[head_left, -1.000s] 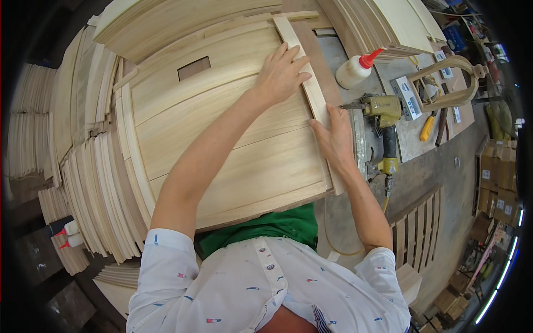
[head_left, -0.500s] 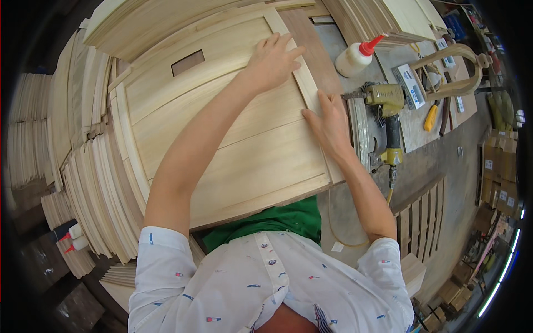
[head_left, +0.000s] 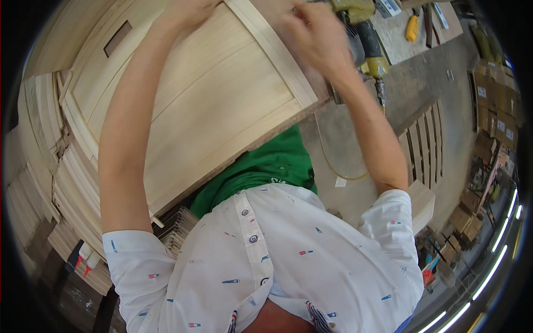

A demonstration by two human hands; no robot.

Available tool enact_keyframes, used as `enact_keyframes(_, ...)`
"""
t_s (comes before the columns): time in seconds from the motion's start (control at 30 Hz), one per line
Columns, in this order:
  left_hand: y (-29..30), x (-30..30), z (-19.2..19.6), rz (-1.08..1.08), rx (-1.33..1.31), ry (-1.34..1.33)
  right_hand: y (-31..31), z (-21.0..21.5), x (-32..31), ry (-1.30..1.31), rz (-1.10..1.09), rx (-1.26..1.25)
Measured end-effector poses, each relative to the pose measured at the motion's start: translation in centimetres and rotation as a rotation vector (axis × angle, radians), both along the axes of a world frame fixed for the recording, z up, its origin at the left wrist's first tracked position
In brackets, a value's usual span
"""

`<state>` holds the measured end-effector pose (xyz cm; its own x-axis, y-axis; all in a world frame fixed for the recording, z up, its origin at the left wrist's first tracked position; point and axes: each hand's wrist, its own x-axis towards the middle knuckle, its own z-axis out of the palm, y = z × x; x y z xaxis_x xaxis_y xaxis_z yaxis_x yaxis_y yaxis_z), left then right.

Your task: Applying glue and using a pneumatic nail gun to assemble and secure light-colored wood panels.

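Observation:
A pale wooden panel door (head_left: 211, 83), with a raised frame strip and a small rectangular cutout (head_left: 117, 39), lies in front of me. Over its far part is my left hand (head_left: 191, 12), close to the frame strip, its fingers partly cut off by the upper edge of the view. My right hand (head_left: 319, 39) hovers off the door's right edge, beside a yellow-and-black nail gun (head_left: 375, 53). Its fingers look loosely curled but are smeared by motion, so whether it holds anything is unclear.
Stacked wooden parts (head_left: 78, 177) line the left side. A yellow-handled tool (head_left: 412, 28) lies on a board at the upper right. A thin hose (head_left: 333, 166) hangs below the nail gun. To the right are a slatted pallet (head_left: 425, 144) and cardboard boxes (head_left: 494, 100).
My right hand has come off the door's edge and is now over by the nail gun. The view has shifted, so the door sits higher and further left; the glue bottle has left the view.

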<state>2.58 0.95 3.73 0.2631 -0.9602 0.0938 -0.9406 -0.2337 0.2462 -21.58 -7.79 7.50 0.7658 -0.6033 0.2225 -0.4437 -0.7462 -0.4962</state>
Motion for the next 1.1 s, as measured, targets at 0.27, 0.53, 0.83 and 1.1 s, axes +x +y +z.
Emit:
enact_keyframes(0.27,-0.2,0.5,-0.4,0.04,-0.052,-0.087,-9.4,1.4,-10.8,0.154,-0.239,-0.078)
enact_keyframes(0.53,0.6,-1.3,-2.8,0.092,-0.127,-0.083,-11.4,0.0,-9.6,0.038,-0.317,0.974)
enact_keyframes(0.83,0.8,-1.5,-3.7,0.165,-0.315,-0.092,-2.7,10.6,-2.0,0.155,-0.257,0.66)
enact_keyframes(1.1,0.3,-1.6,-3.6,0.17,-0.392,-0.123,-5.6,12.3,12.2,0.125,0.232,0.381)
